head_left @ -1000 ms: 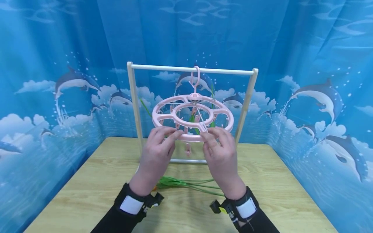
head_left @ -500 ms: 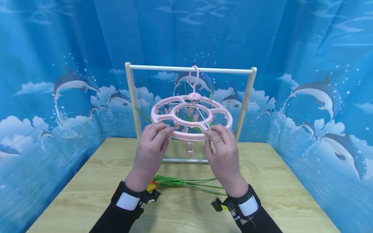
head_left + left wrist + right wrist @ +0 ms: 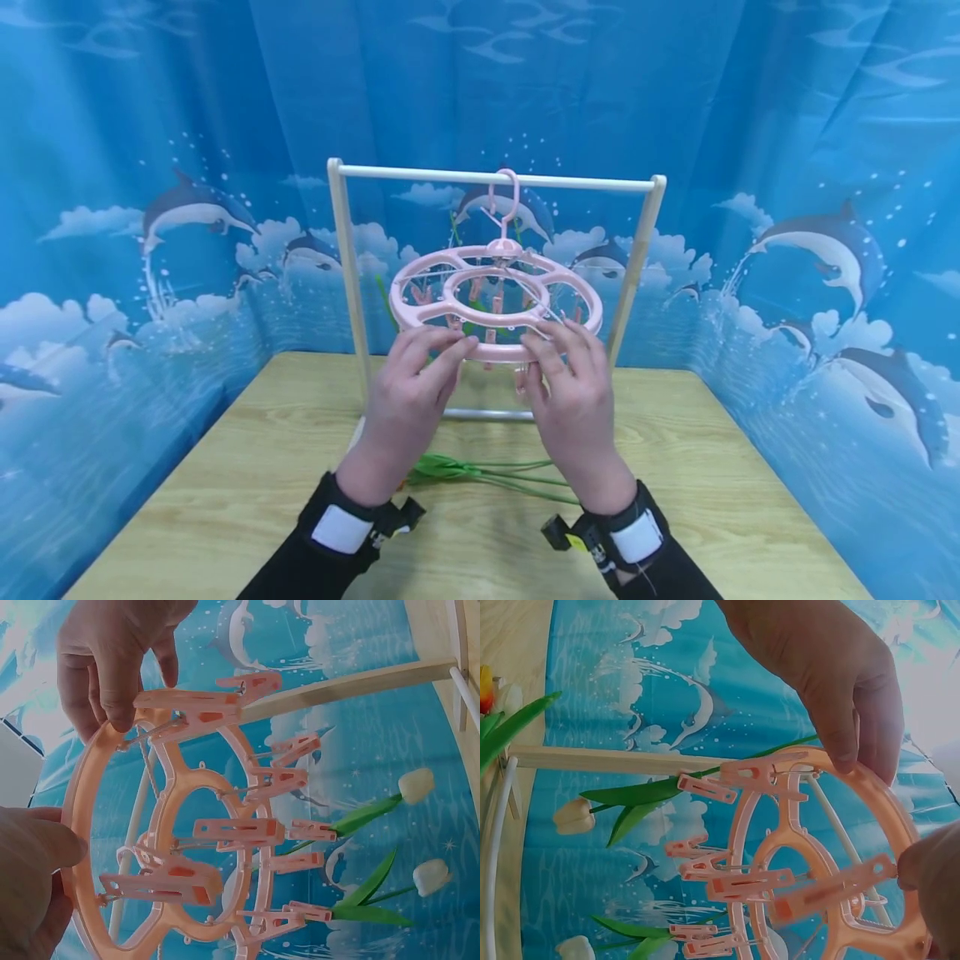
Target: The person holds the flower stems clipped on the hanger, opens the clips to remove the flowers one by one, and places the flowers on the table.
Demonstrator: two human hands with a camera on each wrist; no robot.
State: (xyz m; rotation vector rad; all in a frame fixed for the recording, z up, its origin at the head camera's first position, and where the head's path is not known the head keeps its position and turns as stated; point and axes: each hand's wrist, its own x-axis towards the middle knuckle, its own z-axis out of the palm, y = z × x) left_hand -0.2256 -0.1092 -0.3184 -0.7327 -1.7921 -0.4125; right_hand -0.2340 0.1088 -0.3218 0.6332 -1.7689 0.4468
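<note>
A pink round clip hanger (image 3: 498, 318) hangs by its hook from the top bar of a wooden rack. My left hand (image 3: 414, 387) pinches the front left of its outer ring between thumb and fingers. On the front right of that ring, my right hand (image 3: 573, 392) grips likewise. Several pink clips dangle under the rings, among them a large clip (image 3: 161, 881) near my left hand. In the left wrist view, a white tulip (image 3: 416, 785) and another white tulip (image 3: 431, 877) hang head down from clips. The right wrist view also has a tulip (image 3: 574, 817) held by a clip.
The rack (image 3: 637, 258) stands on a wood-grain table (image 3: 247, 467). Below my hands lies a bundle of green flower stems (image 3: 517, 481), with an orange-yellow bloom (image 3: 486, 690) at its end. A blue dolphin-print curtain (image 3: 187, 275) surrounds the table.
The hanger has turned, its front part shifting to the right along with a hanging clip. My left hand went left, then came back right along the rim; the right hand stayed nearly in place.
</note>
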